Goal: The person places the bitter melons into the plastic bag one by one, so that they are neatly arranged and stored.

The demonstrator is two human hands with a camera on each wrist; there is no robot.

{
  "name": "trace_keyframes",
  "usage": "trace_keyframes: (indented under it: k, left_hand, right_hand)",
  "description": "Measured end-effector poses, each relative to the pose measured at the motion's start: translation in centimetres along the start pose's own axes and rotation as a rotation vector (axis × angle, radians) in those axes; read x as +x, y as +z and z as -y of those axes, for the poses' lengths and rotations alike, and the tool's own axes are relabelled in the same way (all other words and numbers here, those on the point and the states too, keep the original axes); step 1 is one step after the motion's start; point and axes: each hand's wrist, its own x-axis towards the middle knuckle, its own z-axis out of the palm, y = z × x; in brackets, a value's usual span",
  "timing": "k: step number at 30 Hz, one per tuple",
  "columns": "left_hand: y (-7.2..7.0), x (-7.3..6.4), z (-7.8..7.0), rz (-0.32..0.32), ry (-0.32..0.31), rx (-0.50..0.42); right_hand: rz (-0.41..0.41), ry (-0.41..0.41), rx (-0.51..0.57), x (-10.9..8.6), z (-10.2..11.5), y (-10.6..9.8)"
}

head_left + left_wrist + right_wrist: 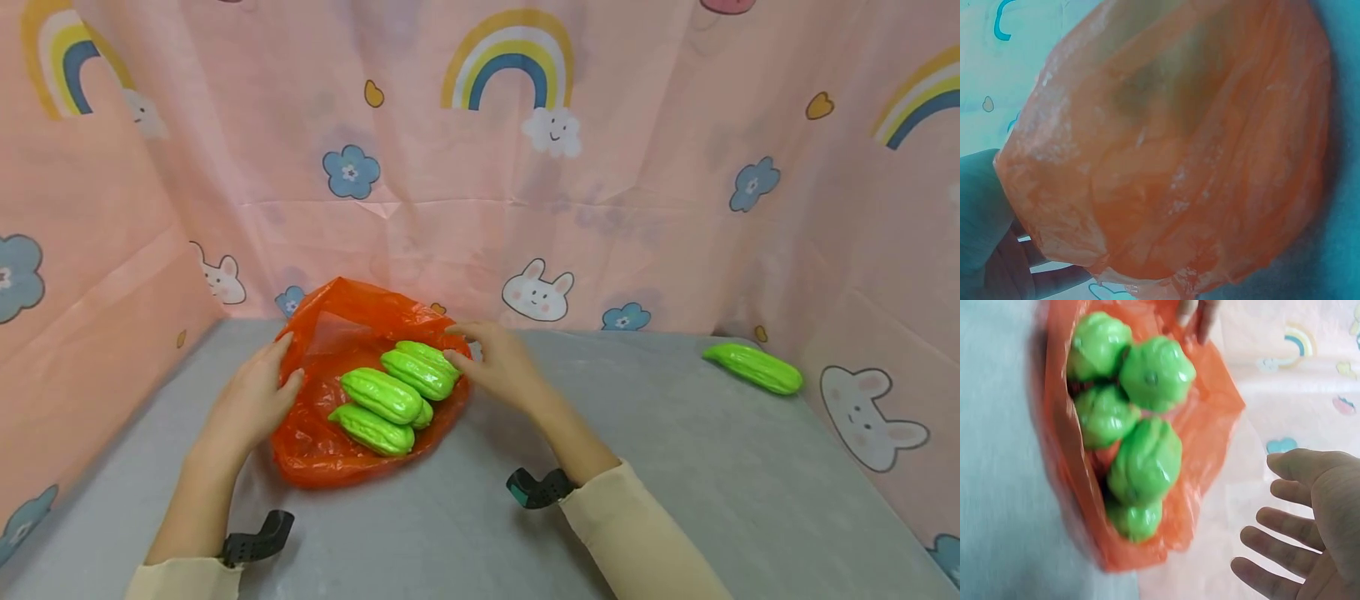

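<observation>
A thin red-orange plastic bag (315, 454) lies with its mouth spread wide on the grey table. Inside it are several glossy, ridged green bitter melons (382, 396), piled toward the right side; their rounded ends (1157, 374) fill the right wrist view. My left hand (258, 392) is at the bag's left rim, fingers and thumb apart and touching the plastic; in the left wrist view, the bag hides its fingertips. My right hand (498, 358) hovers by the right rim, fingers spread and nothing held, apart from the bag in the right wrist view.
One more green bitter melon (753, 368) lies at the table's far right corner. A pink printed cloth (645, 242) with rainbows and rabbits stands behind the table and along both sides. Dark bands (258, 537) are worn on both wrists.
</observation>
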Motion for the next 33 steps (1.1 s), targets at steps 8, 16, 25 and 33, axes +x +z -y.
trace_keyframes:
  k: [8,16,25,33]
  left_hand:
    - [-0.1,0.1,0.2,0.001,-0.004,0.002]
    - [0.0,0.1,0.3,-0.007,0.000,0.005]
    - [0.4,-0.1,0.2,0.002,-0.020,-0.003]
    - [0.2,-0.1,0.4,0.006,-0.029,-0.006]
  right_hand:
    - [-0.038,0.051,-0.058,-1.4,-1.9,-2.3]
    - [-0.075,0.070,-0.131,-2.7,-4.0,-4.9]
    - [-0.078,0.062,-0.256,-5.7,-7.4,-7.7]
    - [-0.064,0.059,-0.309,-7.6,-9.3,-9.4]
